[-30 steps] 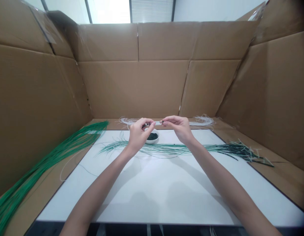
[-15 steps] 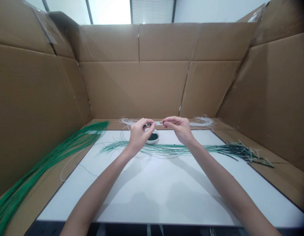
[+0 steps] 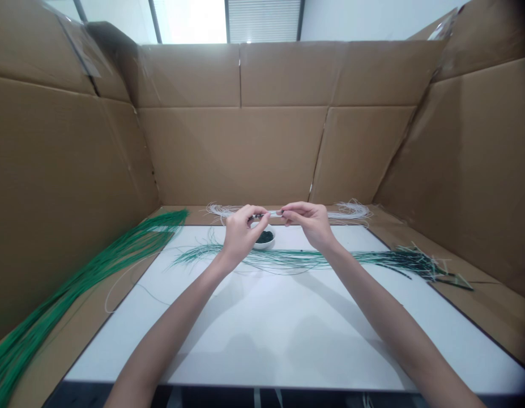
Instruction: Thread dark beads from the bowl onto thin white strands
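Observation:
My left hand [image 3: 242, 233] and my right hand [image 3: 310, 223] pinch a short white cord [image 3: 269, 214] between their fingertips, above the back of the white board [image 3: 287, 334]. A small dark piece shows on the cord near my left fingertips, too small to identify. Just below, a small white bowl [image 3: 264, 243] holds dark green beads [image 3: 264, 237], and my left hand partly hides it. Long green-and-white strands [image 3: 296, 258] lie across the board beneath my wrists.
Bundles of white cord [image 3: 350, 211] lie behind the board at the right, with another [image 3: 220, 209] at the left. A long green wire bundle [image 3: 96, 272] runs down the left. Cardboard walls [image 3: 232, 153] surround the work surface on three sides.
Both hands stay nearly still with the cord between them. My right hand sits slightly lower than a second ago.

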### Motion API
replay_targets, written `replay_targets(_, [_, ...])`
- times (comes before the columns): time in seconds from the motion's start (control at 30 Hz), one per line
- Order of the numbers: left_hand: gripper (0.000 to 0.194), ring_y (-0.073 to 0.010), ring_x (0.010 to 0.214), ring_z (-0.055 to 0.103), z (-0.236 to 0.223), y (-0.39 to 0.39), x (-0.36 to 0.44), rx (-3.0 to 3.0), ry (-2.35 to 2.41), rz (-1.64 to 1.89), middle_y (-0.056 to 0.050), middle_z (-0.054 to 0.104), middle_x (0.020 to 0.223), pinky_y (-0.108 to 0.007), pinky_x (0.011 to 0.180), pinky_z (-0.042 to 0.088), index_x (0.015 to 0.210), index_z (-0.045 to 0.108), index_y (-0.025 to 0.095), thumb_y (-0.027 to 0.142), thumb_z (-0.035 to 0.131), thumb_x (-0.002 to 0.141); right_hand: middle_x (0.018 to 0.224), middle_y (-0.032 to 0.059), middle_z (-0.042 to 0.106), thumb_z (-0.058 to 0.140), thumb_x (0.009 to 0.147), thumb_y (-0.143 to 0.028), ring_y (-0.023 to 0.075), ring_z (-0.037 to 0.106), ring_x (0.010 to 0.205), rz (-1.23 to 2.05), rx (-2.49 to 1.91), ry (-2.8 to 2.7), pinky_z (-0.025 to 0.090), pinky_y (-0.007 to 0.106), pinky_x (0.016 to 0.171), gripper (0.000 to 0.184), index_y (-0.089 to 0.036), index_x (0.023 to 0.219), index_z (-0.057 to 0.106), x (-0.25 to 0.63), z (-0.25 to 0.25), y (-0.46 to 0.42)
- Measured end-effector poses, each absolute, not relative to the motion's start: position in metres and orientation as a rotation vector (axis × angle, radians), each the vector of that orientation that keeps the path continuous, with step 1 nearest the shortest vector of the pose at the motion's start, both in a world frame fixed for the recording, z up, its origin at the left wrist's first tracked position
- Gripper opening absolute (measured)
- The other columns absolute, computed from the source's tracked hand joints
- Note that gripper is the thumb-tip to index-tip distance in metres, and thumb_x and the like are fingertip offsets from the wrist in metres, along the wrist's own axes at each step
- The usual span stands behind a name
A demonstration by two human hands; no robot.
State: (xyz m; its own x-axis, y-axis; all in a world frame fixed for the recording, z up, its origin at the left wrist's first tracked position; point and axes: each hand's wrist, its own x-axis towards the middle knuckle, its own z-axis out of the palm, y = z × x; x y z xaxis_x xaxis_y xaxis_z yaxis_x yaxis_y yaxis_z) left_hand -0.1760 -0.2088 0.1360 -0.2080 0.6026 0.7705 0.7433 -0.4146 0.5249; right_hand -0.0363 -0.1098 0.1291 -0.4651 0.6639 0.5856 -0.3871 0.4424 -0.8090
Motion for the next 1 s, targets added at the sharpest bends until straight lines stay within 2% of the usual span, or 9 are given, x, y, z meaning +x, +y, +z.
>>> replay_targets(0.17, [0.011,-0.0090,0.058,0.051,0.1358,-0.2088,-0.1761,-1.905,-1.596,-1.648,-0.001,0.063,0.072,-0.020,0.055,0.038,0.075,0.063,0.017,0.024,0.055,0.079,0.065,0.0012,0.067,0.070,0.065,-0.029,0.0116,0.060,0.057,1.158,-0.294,-1.713,0.052,0.026,0.054,0.013,-0.019,0.073,0.070,-0.0354,0.1311,-0.1127])
replay_targets(0.3, [0.010,-0.0092,0.060,0.052,0.1347,-0.2084,-0.1752,-1.919,-1.572,-1.619,0.000,0.063,0.073,-0.020,0.056,0.038,0.076,0.062,0.018,0.023,0.055,0.080,0.063,0.0009,0.067,0.069,0.066,-0.031,0.0110,0.059,0.054,1.203,-0.272,-1.753,0.051,0.025,0.050,0.015,-0.018,0.075,0.070,-0.0367,0.1307,-0.1121])
replay_targets(0.4, [0.010,-0.0090,0.060,0.052,0.1343,-0.2084,-0.1746,-1.916,-1.568,-1.620,0.000,0.063,0.073,-0.020,0.057,0.039,0.076,0.062,0.018,0.022,0.054,0.080,0.068,0.0025,0.069,0.067,0.068,-0.032,0.0121,0.061,0.057,1.234,-0.253,-1.783,0.052,0.025,0.050,0.017,-0.018,0.077,0.070,-0.0374,0.1283,-0.1098])
replay_targets(0.57, [0.008,-0.0083,0.059,0.051,0.1346,-0.2085,-0.1744,-1.919,-1.559,-1.613,0.000,0.063,0.072,-0.020,0.056,0.038,0.076,0.062,0.017,0.020,0.055,0.079,0.075,0.0034,0.071,0.071,0.064,-0.029,0.0145,0.064,0.064,1.254,-0.251,-1.782,0.052,0.024,0.050,0.017,-0.019,0.078,0.071,-0.0376,0.1246,-0.1070])
replay_targets(1.0, [0.008,-0.0075,0.059,0.051,0.1338,-0.2078,-0.1746,-1.937,-1.511,-1.577,0.001,0.062,0.071,-0.018,0.056,0.038,0.075,0.062,0.017,0.020,0.056,0.080,0.074,0.0043,0.071,0.070,0.065,-0.026,0.0153,0.064,0.064,1.256,-0.267,-1.768,0.051,0.024,0.050,0.014,-0.018,0.077,0.071,-0.0370,0.1268,-0.1105])
